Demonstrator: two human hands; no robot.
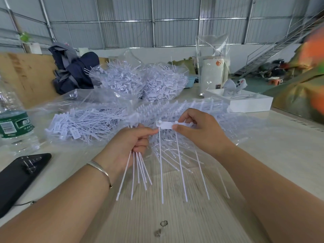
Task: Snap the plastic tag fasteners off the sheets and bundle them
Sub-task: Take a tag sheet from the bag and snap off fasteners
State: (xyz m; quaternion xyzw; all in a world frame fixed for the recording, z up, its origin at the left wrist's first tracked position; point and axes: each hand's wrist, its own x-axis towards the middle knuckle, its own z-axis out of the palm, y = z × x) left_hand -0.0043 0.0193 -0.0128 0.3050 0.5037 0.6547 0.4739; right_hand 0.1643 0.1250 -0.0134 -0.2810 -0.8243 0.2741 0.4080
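A: Where's the piece being worked on?

B: Dead centre between the two hands. The flat white tag (pixel 165 125) lies crosswise, long axis from nine to three o'clock, while its thin stems hang toward six o'clock, down to the table (pixel 280 137).

A: And the hands?

B: The right hand (pixel 201 130) comes in from three o'clock, thumb and fingers pinching the tag's right end. The left hand (pixel 129 142) sits at about eight o'clock from the tag, fist closed round a bundle of loose fasteners (pixel 138 171), with its fingertip touching the tag's left end.

A: So which one does the snapping?

B: I'd judge the right; the left is nearly full and only steadies. The twist likely runs across that nine-to-three axis.

A: And the supply?

B: The uncut sheets (pixel 175 109) lie just behind, at twelve o'clock; finished ones are bagged in a pile (pixel 82 123) at ten.
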